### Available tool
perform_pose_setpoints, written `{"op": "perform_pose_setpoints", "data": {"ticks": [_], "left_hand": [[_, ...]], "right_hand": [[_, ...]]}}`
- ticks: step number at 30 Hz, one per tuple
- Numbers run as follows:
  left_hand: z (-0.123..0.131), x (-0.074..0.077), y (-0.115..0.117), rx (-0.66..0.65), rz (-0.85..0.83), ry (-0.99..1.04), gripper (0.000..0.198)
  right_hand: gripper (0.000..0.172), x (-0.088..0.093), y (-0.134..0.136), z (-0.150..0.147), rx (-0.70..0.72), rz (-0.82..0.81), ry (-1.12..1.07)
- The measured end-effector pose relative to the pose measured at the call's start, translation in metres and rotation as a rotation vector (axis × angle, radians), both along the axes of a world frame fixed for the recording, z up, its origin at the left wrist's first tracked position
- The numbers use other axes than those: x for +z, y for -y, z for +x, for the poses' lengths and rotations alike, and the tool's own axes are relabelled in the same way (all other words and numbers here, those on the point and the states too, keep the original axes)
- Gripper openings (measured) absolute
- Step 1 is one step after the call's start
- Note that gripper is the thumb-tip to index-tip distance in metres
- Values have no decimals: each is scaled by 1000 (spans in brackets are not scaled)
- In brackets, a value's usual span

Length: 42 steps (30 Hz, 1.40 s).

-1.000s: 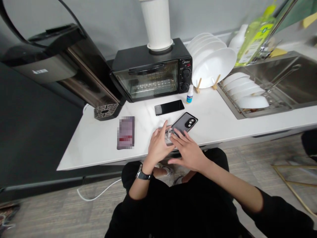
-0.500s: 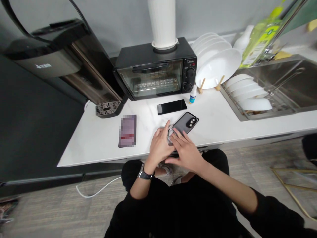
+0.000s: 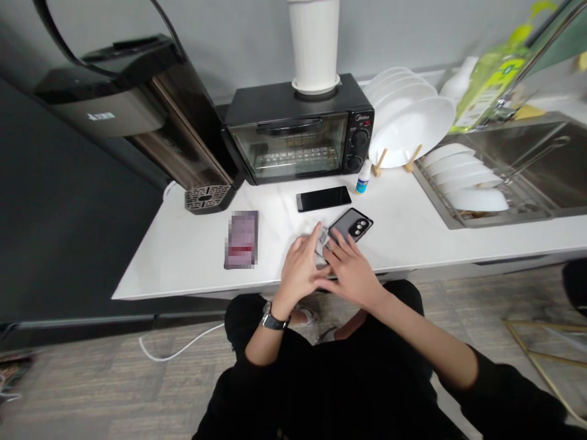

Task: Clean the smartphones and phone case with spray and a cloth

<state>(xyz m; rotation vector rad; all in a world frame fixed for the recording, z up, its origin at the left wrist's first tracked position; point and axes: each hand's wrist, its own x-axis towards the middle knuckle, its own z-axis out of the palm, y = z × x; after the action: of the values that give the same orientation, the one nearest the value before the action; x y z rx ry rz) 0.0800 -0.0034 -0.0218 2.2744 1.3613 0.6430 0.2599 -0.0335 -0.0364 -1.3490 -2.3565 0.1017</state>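
A dark phone case (image 3: 352, 225) with a camera cut-out lies on the white counter (image 3: 183, 256). My left hand (image 3: 300, 270), with a watch on its wrist, and my right hand (image 3: 351, 274) meet just below the case. Both pinch a small crumpled clear wrapper (image 3: 321, 245) that touches the case's near end. The fingers of both hands are partly curled around it. Behind the case a black phone (image 3: 323, 199) lies face up. A second phone (image 3: 241, 239) lies to the left.
A black toaster oven (image 3: 300, 134) with a white cylinder (image 3: 314, 43) on top stands at the back. A small dropper bottle (image 3: 364, 178), racked white plates (image 3: 406, 122), a sink (image 3: 518, 165) with bowls and a black water dispenser (image 3: 137, 116) surround the counter.
The view has shifted slightly, so everything sits a little further right. My hands stay on the wrapper by the case, fingers working closer together.
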Motion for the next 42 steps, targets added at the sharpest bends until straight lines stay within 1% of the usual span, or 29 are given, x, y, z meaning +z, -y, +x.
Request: {"op": "perform_pose_setpoints", "data": {"ticks": [2, 3, 5, 7, 9, 11, 13, 15, 17, 18, 20, 22, 23, 24, 26, 27, 28, 29, 31, 32, 33, 34, 35, 36, 37, 38, 40, 41, 42], "left_hand": [[0, 0, 1, 25, -10, -15, 105], [0, 1, 1, 32, -11, -18, 106], [1, 2, 1, 21, -4, -16, 106], [2, 4, 0, -3, 1, -1, 106], [3, 5, 0, -17, -3, 15, 105], [3, 5, 0, -13, -10, 19, 105], [3, 5, 0, -14, -11, 14, 106], [2, 5, 0, -19, -13, 11, 107], [1, 5, 0, -22, -19, 9, 106], [1, 5, -1, -22, -21, 7, 106], [1, 6, -1, -20, -23, 4, 105], [2, 6, -1, -18, -27, 4, 105], [2, 6, -2, -14, -32, 6, 105], [2, 6, -2, -11, -39, 7, 104], [2, 6, -2, -7, -49, 19, 103], [1, 6, -2, -10, -52, 25, 103], [1, 6, -2, -14, -53, 31, 102], [1, 6, -2, -17, -51, 34, 102], [0, 5, -2, -14, -44, 31, 103], [0, 4, -2, -9, -42, 25, 104], [0, 4, -2, -2, -42, 20, 104], [0, 4, -2, 6, -43, 18, 105], [0, 4, -2, 8, -47, 16, 105], [0, 3, -2, 8, -49, 17, 105], [0, 3, -2, 7, -49, 20, 106], [1, 3, -3, 4, -47, 22, 106], [1, 3, -3, 0, -39, 23, 107], [1, 3, -3, 2, -35, 21, 107], [1, 3, -3, 8, -34, 19, 107]], "right_hand": [[85, 2, 13, 3, 68, -31, -4], [82, 3, 15, 12, 57, -32, 5], [76, 4, 10, 34, -43, -4, 44], [78, 4, -1, 52, -181, 42, 74], [79, 3, -10, 56, -257, 72, 77], [75, 0, -9, 44, -209, 68, 62], [73, -1, -2, 26, -73, 34, 44], [76, -1, 4, 16, 39, 2, 30], [75, 0, 0, 20, 51, 0, 31], [73, 1, -6, 26, 7, 12, 34], [70, 2, -18, 39, -144, 41, 38], [73, 3, -24, 44, -257, 54, 30], [76, 3, -23, 42, -247, 49, 26], [80, 3, -20, 38, -190, 38, 20], [86, 4, -11, 28, -7, 9, 6], [86, 4, -8, 25, 61, -2, 3], [83, 5, -7, 25, 78, -6, 3], [78, 5, -9, 27, 37, -1, 5], [69, 6, -16, 36, -138, 27, 13], [69, 6, -19, 40, -208, 40, 14], [71, 6, -21, 43, -221, 46, 14], [74, 5, -22, 45, -171, 44, 16], [77, 5, -21, 46, -80, 36, 20], [78, 5, -19, 46, 13, 26, 26], [76, 5, -18, 46, 65, 22, 32], [72, 5, -17, 47, 52, 24, 36], [65, 5, -17, 48, -122, 44, 34], [65, 5, -18, 47, -198, 53, 32], [67, 5, -18, 46, -214, 58, 29]]}}
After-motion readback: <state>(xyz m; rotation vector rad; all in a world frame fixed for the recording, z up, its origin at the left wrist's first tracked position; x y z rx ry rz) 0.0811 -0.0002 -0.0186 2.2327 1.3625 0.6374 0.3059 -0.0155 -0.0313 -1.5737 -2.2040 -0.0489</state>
